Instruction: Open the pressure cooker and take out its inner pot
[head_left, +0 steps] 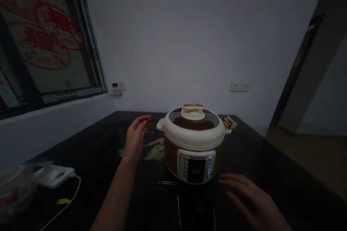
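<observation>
An electric pressure cooker (194, 140) with a cream and brown lid stands upright on the dark table, its lid on and its control panel (196, 166) facing me. My left hand (137, 136) is raised just left of the cooker's side handle (160, 124), apart from it. Its fingers are loosely bent and hold nothing I can see. Low at the cooker's front right is my right hand (251, 196), fingers stretched out with the thumb apart, holding nothing. A dark object with pale edges (196, 213) lies in front of the cooker; its kind is unclear.
On the left of the dark table (100, 151) are a white device (55, 177) with a cable (65, 207), a clear plastic container (15, 191) and a yellow scrap (63, 201). Wall sockets (239, 87) are behind. A small box-like item (229, 122) is beside the cooker's right handle.
</observation>
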`<state>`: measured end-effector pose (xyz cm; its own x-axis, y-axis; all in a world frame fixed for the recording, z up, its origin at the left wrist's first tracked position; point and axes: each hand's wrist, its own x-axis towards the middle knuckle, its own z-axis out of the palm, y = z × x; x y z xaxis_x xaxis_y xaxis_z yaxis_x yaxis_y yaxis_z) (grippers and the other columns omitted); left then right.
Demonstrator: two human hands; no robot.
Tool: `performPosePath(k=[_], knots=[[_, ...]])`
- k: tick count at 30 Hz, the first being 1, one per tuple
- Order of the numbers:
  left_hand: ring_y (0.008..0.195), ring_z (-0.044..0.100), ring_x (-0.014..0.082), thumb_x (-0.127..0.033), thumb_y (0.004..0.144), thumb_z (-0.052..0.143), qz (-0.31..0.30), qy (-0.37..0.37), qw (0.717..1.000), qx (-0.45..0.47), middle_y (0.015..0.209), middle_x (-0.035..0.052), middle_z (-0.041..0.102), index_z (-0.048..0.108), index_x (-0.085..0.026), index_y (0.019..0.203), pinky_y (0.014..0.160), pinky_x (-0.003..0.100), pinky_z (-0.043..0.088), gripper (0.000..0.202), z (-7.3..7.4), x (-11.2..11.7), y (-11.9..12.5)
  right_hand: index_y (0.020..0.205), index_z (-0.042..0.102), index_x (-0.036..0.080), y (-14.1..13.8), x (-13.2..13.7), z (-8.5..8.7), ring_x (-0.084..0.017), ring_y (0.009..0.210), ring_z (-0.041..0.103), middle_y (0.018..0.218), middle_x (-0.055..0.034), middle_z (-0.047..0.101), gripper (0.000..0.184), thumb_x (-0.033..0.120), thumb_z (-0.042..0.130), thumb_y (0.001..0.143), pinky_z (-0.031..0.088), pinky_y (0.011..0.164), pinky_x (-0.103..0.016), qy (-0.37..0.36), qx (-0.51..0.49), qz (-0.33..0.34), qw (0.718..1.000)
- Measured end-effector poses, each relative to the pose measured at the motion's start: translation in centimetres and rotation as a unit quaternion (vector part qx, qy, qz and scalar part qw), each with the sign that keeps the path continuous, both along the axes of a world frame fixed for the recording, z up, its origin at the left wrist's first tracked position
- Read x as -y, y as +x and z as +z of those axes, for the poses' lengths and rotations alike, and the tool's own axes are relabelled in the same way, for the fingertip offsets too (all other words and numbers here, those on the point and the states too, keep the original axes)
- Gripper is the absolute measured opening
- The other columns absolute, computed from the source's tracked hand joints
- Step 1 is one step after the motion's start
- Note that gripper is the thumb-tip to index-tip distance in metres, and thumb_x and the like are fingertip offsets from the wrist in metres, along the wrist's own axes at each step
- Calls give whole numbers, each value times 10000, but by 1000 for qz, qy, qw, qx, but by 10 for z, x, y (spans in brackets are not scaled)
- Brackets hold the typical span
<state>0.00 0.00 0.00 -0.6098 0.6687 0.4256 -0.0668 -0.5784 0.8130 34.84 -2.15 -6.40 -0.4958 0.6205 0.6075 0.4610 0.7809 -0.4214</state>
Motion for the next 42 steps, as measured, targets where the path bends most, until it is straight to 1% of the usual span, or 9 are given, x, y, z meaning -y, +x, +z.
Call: performPosePath(k=[4,8,12,15,19,25,32,37,42], knots=[[1091,556,189,-243,668,625,-28,-11,998,59,1059,60,628,614,-173,887,1012,372,365,229,-8,-36,2,1021,691,319,-10,-11,55,-218,957,659,1054,-56,685,235,398,537,862,575,819,-365,11,-6,16,1000],[1207,485,232,-248,705,611,-6,-38,999,7,1216,106,576,596,-182,1001,1031,393,342,304,-21,-55,11,1084,661,303,-30,-31,101,-232,1051,602,1124,-58,646,272,372,508,870,510,912,-435,25,38,33,998],[1228,478,245,-263,762,576,9,-95,989,-110,1317,121,522,547,-199,1151,1024,405,357,396,-29,-63,11,1124,618,261,-61,-71,138,-212,1085,560,1156,-52,621,267,268,511,880,456,953,-410,115,83,24,990],[1244,480,238,-280,797,545,2,-114,986,-118,1347,118,511,537,-211,1168,1039,397,352,378,-33,-69,7,1174,592,202,-94,-107,156,-204,1100,539,1181,-76,604,286,248,518,902,430,968,-359,160,120,-12,980],[1243,491,238,-326,827,527,-13,-134,985,-108,1345,113,521,546,-228,1146,1034,396,365,334,-38,-74,7,1214,573,154,-139,-141,159,-244,1095,547,1198,-132,593,408,429,449,939,438,922,-361,135,202,-110,964],[1200,524,244,-389,836,537,-23,-133,985,-110,1278,108,575,537,-235,1165,1022,414,375,363,-40,-73,9,997,651,140,-176,-161,148,-300,1011,573,1050,-172,620,678,640,199,917,471,788,-407,116,238,-183,947],[1199,520,247,-461,843,509,-38,-138,983,-118,1297,92,558,538,-249,1178,984,386,407,398,-42,-77,3,1047,628,175,-167,-168,149,-283,1017,587,1072,-145,635,713,709,187,877,457,777,-367,138,299,-124,936],[1205,505,249,-437,844,505,-44,-151,980,-118,1304,111,548,516,-226,1209,1000,387,378,421,-41,-76,4,1070,614,185,-154,-172,157,-256,970,619,1075,-126,662,634,672,248,898,425,747,-315,158,359,-81,916],[1177,523,239,-405,828,496,-43,-158,977,-135,1283,111,558,536,-209,1179,974,355,392,404,-37,-73,2,1105,594,165,-155,-176,157,-275,942,637,1036,-142,682,537,573,287,939,409,733,-325,192,392,-86,896]])
